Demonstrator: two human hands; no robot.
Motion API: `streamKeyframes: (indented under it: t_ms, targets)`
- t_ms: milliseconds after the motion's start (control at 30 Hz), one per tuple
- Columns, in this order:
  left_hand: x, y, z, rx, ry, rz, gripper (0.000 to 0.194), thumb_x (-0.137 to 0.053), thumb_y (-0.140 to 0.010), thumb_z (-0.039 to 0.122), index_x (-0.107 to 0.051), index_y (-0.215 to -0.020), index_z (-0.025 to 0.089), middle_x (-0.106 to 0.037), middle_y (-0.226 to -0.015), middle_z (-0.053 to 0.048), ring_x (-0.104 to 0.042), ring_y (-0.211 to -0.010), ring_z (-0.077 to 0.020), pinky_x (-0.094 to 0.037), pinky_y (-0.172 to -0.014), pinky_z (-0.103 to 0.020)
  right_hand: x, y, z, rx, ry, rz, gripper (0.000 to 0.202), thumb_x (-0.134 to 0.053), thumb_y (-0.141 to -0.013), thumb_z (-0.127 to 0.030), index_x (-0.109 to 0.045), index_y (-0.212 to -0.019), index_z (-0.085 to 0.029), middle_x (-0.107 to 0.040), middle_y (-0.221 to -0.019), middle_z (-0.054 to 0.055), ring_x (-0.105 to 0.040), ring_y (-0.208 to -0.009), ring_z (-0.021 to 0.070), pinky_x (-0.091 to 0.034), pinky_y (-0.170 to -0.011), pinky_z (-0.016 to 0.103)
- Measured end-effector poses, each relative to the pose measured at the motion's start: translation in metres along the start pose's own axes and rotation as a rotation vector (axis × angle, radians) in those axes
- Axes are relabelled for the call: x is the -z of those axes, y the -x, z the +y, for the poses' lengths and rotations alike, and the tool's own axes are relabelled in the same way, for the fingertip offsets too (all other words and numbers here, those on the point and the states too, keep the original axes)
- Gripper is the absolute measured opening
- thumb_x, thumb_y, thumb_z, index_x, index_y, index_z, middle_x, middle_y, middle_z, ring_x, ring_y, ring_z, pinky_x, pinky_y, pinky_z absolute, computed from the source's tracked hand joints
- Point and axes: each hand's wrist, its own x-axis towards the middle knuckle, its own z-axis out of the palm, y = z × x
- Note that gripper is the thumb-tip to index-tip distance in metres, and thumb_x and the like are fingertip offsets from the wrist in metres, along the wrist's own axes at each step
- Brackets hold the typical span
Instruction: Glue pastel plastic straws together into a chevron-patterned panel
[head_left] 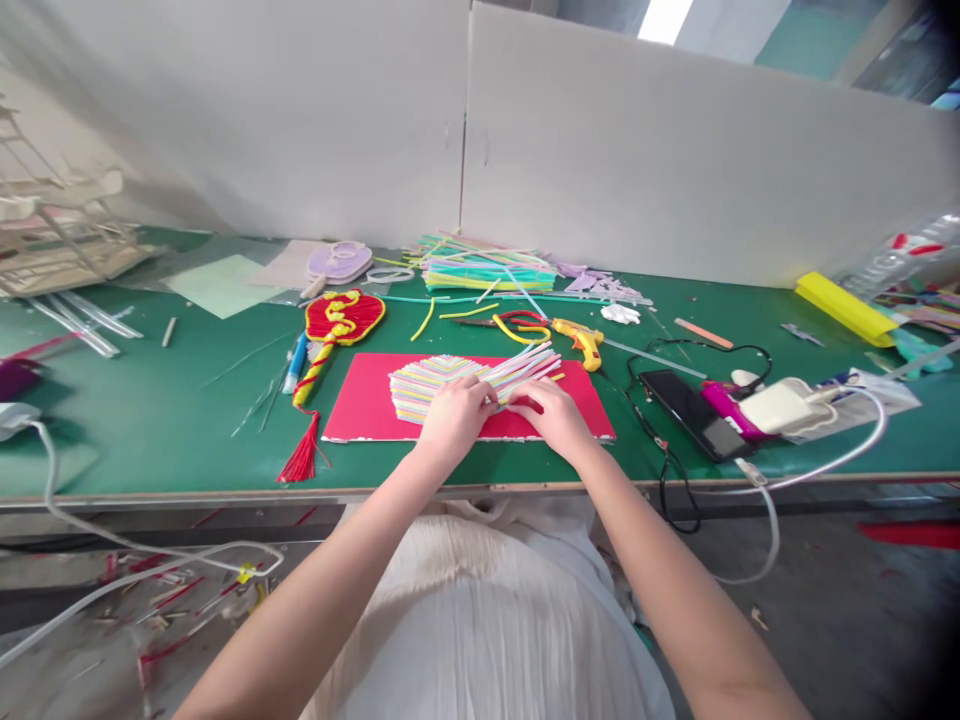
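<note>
A red board (360, 405) lies near the front edge of the green table. On it rests a striped piece of pastel pipe cleaners (414, 388), its loose ends fanning to the upper right. My left hand (459, 408) is closed on the piece's right part, fingertips pressed together. Beside it, my right hand (551, 412) pinches at the lower side of the loose ends, thumb and fingers together. The fingertips of both hands nearly meet, and what lies between them is too small to make out.
Behind the board are scissors (517, 320), a yellow glue gun (581, 342) and a pipe cleaner pile (487, 270). A red and yellow fan (341, 320) lies left. On the right sit a black phone (694, 412), a white charger (787, 405) and cables.
</note>
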Motion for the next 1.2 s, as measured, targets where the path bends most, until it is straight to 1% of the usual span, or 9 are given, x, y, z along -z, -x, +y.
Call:
streamKeyframes:
  t_ms: [67, 133, 233, 400, 567, 733, 833, 1000, 1200]
  targets:
    - [-0.003, -0.005, -0.003, -0.009, 0.056, -0.021, 0.011, -0.058, -0.081, 0.012, -0.066, -0.084, 0.019, -0.064, -0.082, -0.002, -0.061, -0.077, -0.0176, -0.048, -0.072, -0.029, 0.0, 0.0, 0.0, 0.001, 0.006, 0.004, 0.007, -0.059, -0.087, -0.026, -0.066, -0.087, -0.024, -0.068, -0.083, 0.003, -0.059, -0.083, 0.0209, -0.049, -0.076, 0.034]
    - [-0.006, -0.004, -0.006, -0.012, 0.088, -0.024, 0.011, -0.057, -0.081, 0.012, -0.065, -0.085, 0.019, -0.063, -0.083, -0.002, -0.06, -0.073, -0.0155, -0.047, -0.068, -0.026, 0.0, 0.0, 0.0, 0.011, 0.015, 0.007, 0.006, -0.06, -0.087, -0.025, -0.066, -0.087, -0.024, -0.068, -0.084, 0.003, -0.059, -0.083, 0.0207, -0.049, -0.077, 0.033]
    - [-0.007, -0.001, -0.009, -0.014, 0.129, -0.024, 0.01, -0.057, -0.081, 0.012, -0.064, -0.084, 0.019, -0.062, -0.083, -0.001, -0.059, -0.071, -0.0149, -0.046, -0.066, -0.025, 0.002, 0.0, 0.0, 0.046, 0.067, -0.011, 0.009, -0.058, -0.088, -0.024, -0.066, -0.088, -0.024, -0.07, -0.087, 0.003, -0.059, -0.085, 0.021, -0.049, -0.08, 0.035]
    - [-0.009, -0.001, -0.013, -0.015, 0.169, -0.025, 0.008, -0.059, -0.079, 0.012, -0.063, -0.081, 0.019, -0.062, -0.079, -0.001, -0.059, -0.071, -0.0151, -0.045, -0.066, -0.025, 0.01, -0.007, 0.003, 0.138, 0.244, -0.119, 0.015, -0.053, -0.091, -0.021, -0.068, -0.088, -0.022, -0.069, -0.087, 0.005, -0.057, -0.085, 0.022, -0.046, -0.079, 0.036]
    - [-0.009, -0.001, -0.013, -0.005, 0.187, -0.017, 0.007, -0.059, -0.079, 0.013, -0.063, -0.08, 0.019, -0.061, -0.078, 0.0, -0.058, -0.071, -0.015, -0.044, -0.065, -0.025, 0.02, -0.015, 0.009, 0.229, 0.398, -0.197, 0.015, -0.055, -0.09, -0.024, -0.069, -0.086, -0.02, -0.067, -0.083, 0.006, -0.053, -0.083, 0.0219, -0.044, -0.079, 0.036]
    - [-0.01, -0.002, -0.014, 0.008, 0.195, -0.018, 0.007, -0.059, -0.078, 0.014, -0.064, -0.08, 0.019, -0.06, -0.076, 0.0, -0.058, -0.069, -0.015, -0.044, -0.064, -0.025, 0.028, -0.019, 0.017, 0.236, 0.378, -0.198, 0.013, -0.058, -0.089, -0.026, -0.069, -0.084, -0.02, -0.065, -0.082, 0.005, -0.054, -0.083, 0.0208, -0.044, -0.079, 0.034]
    - [-0.01, -0.002, -0.014, 0.012, 0.201, -0.021, 0.007, -0.059, -0.078, 0.014, -0.064, -0.08, 0.019, -0.061, -0.076, 0.0, -0.058, -0.069, -0.0148, -0.044, -0.064, -0.025, 0.029, -0.018, 0.019, 0.23, 0.337, -0.182, 0.011, -0.059, -0.088, -0.026, -0.069, -0.086, -0.021, -0.065, -0.086, 0.005, -0.055, -0.084, 0.0208, -0.044, -0.08, 0.035]
    - [-0.01, -0.002, -0.013, 0.016, 0.207, -0.015, 0.006, -0.06, -0.078, 0.015, -0.064, -0.08, 0.019, -0.062, -0.077, -0.001, -0.059, -0.071, -0.0153, -0.045, -0.065, -0.025, 0.025, -0.014, 0.017, 0.225, 0.285, -0.144, 0.012, -0.057, -0.089, -0.025, -0.069, -0.09, -0.021, -0.065, -0.085, 0.005, -0.055, -0.083, 0.0205, -0.045, -0.08, 0.035]
    - [-0.011, -0.002, -0.014, 0.015, 0.2, -0.007, 0.006, -0.06, -0.078, 0.016, -0.065, -0.08, 0.019, -0.063, -0.078, -0.001, -0.06, -0.072, -0.0157, -0.045, -0.065, -0.025, 0.019, -0.015, 0.015, 0.236, 0.285, -0.144, 0.016, -0.053, -0.091, -0.025, -0.069, -0.09, -0.023, -0.066, -0.085, 0.004, -0.055, -0.084, 0.0199, -0.044, -0.081, 0.035]
